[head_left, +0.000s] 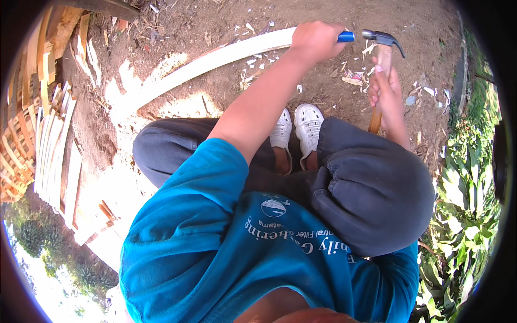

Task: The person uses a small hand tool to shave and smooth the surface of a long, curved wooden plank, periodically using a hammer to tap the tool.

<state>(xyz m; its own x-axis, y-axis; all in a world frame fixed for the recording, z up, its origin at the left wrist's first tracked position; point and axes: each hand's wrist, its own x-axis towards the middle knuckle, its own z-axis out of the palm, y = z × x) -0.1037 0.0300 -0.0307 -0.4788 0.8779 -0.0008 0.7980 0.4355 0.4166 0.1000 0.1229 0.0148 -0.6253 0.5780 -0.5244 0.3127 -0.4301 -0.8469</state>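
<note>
My left hand (316, 42) is closed at the far right end of a long pale wooden strip (215, 62). From its thumb side sticks out the blue handle end (346, 36) of a tool; the rest of that tool is hidden in the fist. The strip runs along the dirt toward the left and looks curved. My right hand (385, 86) is wrapped round the wooden handle of a claw hammer (384, 53), held upright. The dark hammer head lies just right of the blue handle, apart from it.
Pale wood shavings (249, 63) litter the dirt ground (177, 27). My white shoes (308, 126) are between my bent knees. On the left stand cut strips (53, 153) and a woven slatted structure (19, 151). Green leafy plants (463, 199) grow along the right.
</note>
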